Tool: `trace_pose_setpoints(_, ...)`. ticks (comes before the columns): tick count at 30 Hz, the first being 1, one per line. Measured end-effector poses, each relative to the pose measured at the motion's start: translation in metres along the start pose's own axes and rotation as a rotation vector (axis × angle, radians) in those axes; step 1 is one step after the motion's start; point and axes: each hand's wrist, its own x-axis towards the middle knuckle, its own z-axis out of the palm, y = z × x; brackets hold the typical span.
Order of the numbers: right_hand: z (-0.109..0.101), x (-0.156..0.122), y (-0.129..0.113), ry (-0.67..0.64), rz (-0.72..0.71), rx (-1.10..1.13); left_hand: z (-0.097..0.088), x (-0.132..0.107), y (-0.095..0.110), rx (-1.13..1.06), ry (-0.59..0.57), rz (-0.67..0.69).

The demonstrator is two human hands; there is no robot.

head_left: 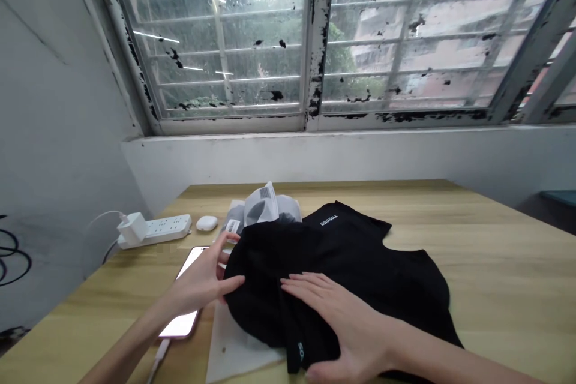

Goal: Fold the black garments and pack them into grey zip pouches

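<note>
A black garment (360,270) with small white lettering lies spread and partly folded on the table. At its left edge is my left hand (209,273), thumb and fingers apart and cupped against the cloth; some of its fingertips are hidden. My right hand (333,318) rests flat on the folded part, fingers stretched out and pointing left. A narrow black strip with pale letters hangs down between the hands. Under the garment's left side shows a white sheet (238,342). Beside my left wrist lies a phone (184,324) with a lit screen, a cable plugged into its end.
Clear-white plastic packages (261,207) with dark contents sit behind the garment. To the left are a white earbud case (207,224) and a power strip (168,228) with a charger (132,228). A wall and barred window (234,42) stand behind the wooden table (508,264).
</note>
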Motion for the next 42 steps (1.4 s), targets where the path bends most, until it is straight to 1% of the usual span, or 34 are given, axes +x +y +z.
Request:
trace_pose_setpoints(2, -0.001, 0.000, -0.001, 0.053, -0.025, 0.021, -0.001, 0.001, -0.001, 0.062, 0.045, 0.033)
trace_pose_setpoints(3, -0.002, -0.001, -0.001, 0.096, -0.041, 0.044, -0.001, 0.000, -0.001, 0.142, 0.105, 0.075)
trace_pose_setpoints(6, -0.004, -0.006, 0.000, 0.292, -0.108, 0.125, 0.002, -0.005, 0.004, 0.457, 0.390, 0.261)
trace_pose_setpoints(7, -0.005, -0.008, 0.002, 0.353, -0.131, 0.129, 0.004, -0.007, 0.006, 0.534, 0.460, 0.327)
trace_pose_setpoints(8, -0.006, -0.010, 0.003, 0.388, -0.154, 0.117, 0.007, -0.010, 0.009, 0.578, 0.480, 0.383)
trace_pose_setpoints(9, -0.006, -0.012, 0.006, 0.393, -0.170, 0.092, 0.010, -0.012, 0.012, 0.594, 0.445, 0.437)
trace_pose_setpoints(10, -0.006, -0.014, 0.008, 0.370, -0.176, 0.057, 0.014, -0.015, 0.016, 0.601, 0.358, 0.494)
trace_pose_setpoints(12, -0.005, -0.016, 0.013, 0.279, -0.169, -0.010, 0.024, -0.017, 0.021, 0.623, 0.131, 0.622)
trace_pose_setpoints(14, -0.003, -0.016, 0.017, 0.223, -0.155, -0.033, 0.034, -0.018, 0.024, 0.653, -0.038, 0.737)
trace_pose_setpoints(16, -0.001, -0.015, 0.018, 0.215, -0.154, 0.020, 0.045, -0.017, 0.023, 0.664, -0.142, 0.813)
trace_pose_setpoints(18, 0.000, -0.014, 0.017, 0.223, -0.138, 0.119, 0.052, -0.015, 0.020, 0.641, -0.193, 0.864)
trace_pose_setpoints(21, 0.000, -0.013, 0.014, 0.219, -0.079, 0.258, 0.056, -0.014, 0.013, 0.589, -0.199, 0.899)
trace_pose_setpoints(24, -0.002, -0.012, 0.011, 0.213, -0.061, 0.350, 0.054, -0.015, 0.010, 0.577, -0.196, 0.878)
trace_pose_setpoints(27, -0.003, -0.011, 0.009, 0.230, -0.067, 0.368, 0.053, -0.018, 0.009, 0.615, -0.191, 0.834)
trace_pose_setpoints(29, -0.003, -0.011, 0.009, 0.226, -0.053, 0.378, 0.054, -0.019, 0.008, 0.650, -0.186, 0.828)
trace_pose_setpoints(32, -0.003, -0.011, 0.011, 0.202, -0.027, 0.412, 0.054, -0.016, 0.007, 0.618, -0.193, 0.829)
trace_pose_setpoints(36, -0.005, -0.012, 0.015, 0.203, -0.033, 0.483, 0.047, -0.014, 0.009, 0.505, -0.181, 0.800)
trace_pose_setpoints(40, -0.007, -0.014, 0.013, 0.127, 0.008, 0.511, 0.039, -0.016, 0.016, 0.461, -0.203, 0.776)
trace_pose_setpoints(41, -0.008, -0.014, 0.012, 0.118, 0.029, 0.498, 0.037, -0.016, 0.018, 0.470, -0.185, 0.750)
trace_pose_setpoints(42, -0.008, -0.014, 0.010, 0.127, 0.055, 0.480, 0.034, -0.016, 0.020, 0.494, -0.131, 0.708)
